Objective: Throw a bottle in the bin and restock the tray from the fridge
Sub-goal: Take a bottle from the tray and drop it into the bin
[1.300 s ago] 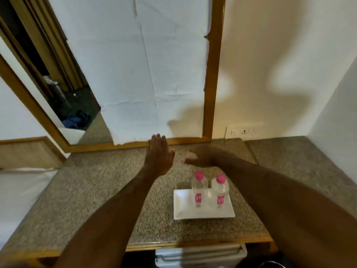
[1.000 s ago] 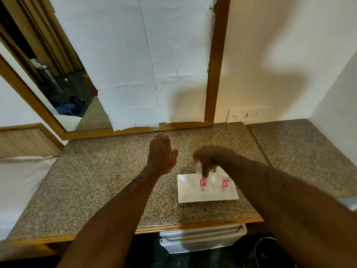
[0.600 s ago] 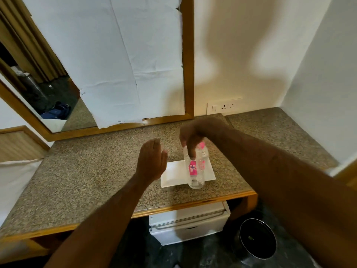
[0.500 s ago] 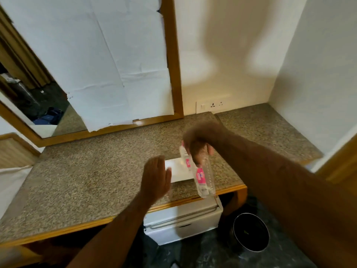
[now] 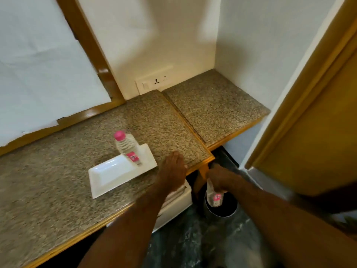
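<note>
Below the surface's (image 5: 58, 190) right front corner, my right hand (image 5: 222, 179) is gripping a bottle (image 5: 214, 197), dangling it over the bin (image 5: 222, 211). My left hand (image 5: 172, 174) is hovering flat, fingers extended, beside the tray (image 5: 108, 176).

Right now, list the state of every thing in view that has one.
right hand: shut on bottle, held over the bin
bin: open-topped, on the floor
second bottle: capped, upright on the tray
tray: on the counter, one bottle
left hand: open, empty
fridge: door shut
</note>
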The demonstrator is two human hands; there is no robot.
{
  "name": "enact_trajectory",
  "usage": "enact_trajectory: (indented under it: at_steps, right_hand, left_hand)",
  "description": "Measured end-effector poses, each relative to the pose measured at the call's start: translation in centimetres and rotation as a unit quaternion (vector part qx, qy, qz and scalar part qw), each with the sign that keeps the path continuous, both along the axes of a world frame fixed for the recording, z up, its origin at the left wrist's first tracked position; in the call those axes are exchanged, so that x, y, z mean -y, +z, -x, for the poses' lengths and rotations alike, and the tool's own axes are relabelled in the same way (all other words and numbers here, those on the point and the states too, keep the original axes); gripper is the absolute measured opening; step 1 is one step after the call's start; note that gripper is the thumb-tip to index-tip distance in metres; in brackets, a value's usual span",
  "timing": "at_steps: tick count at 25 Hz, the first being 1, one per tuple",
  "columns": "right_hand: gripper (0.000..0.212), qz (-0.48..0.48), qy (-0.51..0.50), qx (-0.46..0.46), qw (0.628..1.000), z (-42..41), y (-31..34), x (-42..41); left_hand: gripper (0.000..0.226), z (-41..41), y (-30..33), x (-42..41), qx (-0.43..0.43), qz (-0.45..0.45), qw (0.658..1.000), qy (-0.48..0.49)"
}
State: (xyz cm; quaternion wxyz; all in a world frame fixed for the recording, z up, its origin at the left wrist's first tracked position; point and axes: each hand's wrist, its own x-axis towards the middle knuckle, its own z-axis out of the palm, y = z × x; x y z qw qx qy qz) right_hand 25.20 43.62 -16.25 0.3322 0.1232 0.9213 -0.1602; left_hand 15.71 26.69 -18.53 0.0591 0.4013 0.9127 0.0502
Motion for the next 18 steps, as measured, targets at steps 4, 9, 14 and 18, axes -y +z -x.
enact_trajectory:
  at_steps: [4,9,14,18]
  right_hand:
    - [0.041,-0.037,-0.034,-0.024,0.998,-1.0,-9.2,-2.1]
    - [0.051,-0.051,-0.072,-0.018,0.996,-1.3,-18.3,-2.6]
    - [0.062,-0.042,-0.148,-0.011,0.988,-1.4,-22.8,-3.8]
    - [0.066,-0.034,-0.269,-0.072,0.960,-2.9,-25.0,-4.0]
  left_hand:
    - [0.059,2.4,-4.5,-1.2,-0.048,-0.005,0.999,-0.018]
    - [0.058,2.8,-6.3,-1.0,-0.065,-0.047,0.997,-0.016]
    - [0.058,2.7,-5.9,-1.2,-0.077,-0.043,0.996,-0.010]
    - [0.059,2.7,-5.8,-1.3,-0.084,-0.036,0.996,-0.004]
